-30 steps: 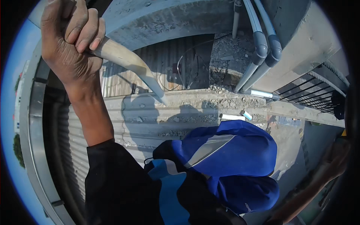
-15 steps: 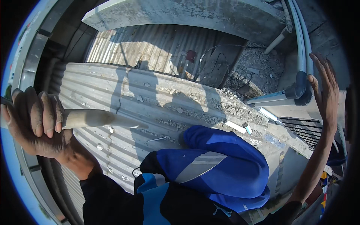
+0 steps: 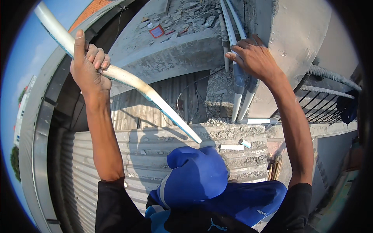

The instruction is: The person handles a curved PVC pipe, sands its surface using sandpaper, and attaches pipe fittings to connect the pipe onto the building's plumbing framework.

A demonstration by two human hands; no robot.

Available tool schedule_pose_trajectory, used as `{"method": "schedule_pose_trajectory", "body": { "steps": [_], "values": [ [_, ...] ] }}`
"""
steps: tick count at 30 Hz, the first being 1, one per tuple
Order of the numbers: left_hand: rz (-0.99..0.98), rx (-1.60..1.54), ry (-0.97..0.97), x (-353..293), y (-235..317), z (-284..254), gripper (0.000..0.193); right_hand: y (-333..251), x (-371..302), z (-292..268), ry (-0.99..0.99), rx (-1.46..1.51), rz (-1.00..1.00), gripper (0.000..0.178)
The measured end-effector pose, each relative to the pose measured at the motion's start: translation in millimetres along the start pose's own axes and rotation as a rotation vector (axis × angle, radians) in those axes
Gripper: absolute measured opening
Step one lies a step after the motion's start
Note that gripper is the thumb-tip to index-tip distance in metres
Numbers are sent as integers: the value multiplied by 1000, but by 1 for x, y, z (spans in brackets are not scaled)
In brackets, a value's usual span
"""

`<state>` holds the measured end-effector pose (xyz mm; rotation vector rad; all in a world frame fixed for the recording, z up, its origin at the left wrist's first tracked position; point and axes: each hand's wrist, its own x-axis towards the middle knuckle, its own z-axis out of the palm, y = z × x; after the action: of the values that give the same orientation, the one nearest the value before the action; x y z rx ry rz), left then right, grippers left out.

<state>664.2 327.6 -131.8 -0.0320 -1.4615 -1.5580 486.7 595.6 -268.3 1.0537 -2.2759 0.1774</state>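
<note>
My left hand point(image 3: 90, 66) is closed round a long white plastic pipe point(image 3: 130, 79) with a bend in it and small blue print along its side. The index finger points up along the pipe. One end rises past the upper left; the other slants down to just above my raised knee. My right hand point(image 3: 250, 57) is closed over the upright white pipes point(image 3: 229, 21) fixed by the wall, just above their grey joints point(image 3: 239, 77). Its fingertips are partly hidden.
Below me is a corrugated roof point(image 3: 116, 151) with rubble and short white pipe offcuts point(image 3: 231, 147). A concrete ledge point(image 3: 167, 56) ahead holds debris and a red-and-white bottle point(image 3: 156, 30). A black metal grille point(image 3: 320, 103) stands right; a metal gutter point(image 3: 39, 139) runs left.
The view has shifted upward and forward. My left hand has raised and turned the pipe, so its full bend shows. My right hand has come from beside the wall pipes onto them.
</note>
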Motion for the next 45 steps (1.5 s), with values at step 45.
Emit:
{"method": "schedule_pose_trajectory", "body": {
  "steps": [45],
  "values": [
    [-1076,-449,-912,-221,-298,-16,38,-204,-292,16,-448,903,1636,22]
  ]
}}
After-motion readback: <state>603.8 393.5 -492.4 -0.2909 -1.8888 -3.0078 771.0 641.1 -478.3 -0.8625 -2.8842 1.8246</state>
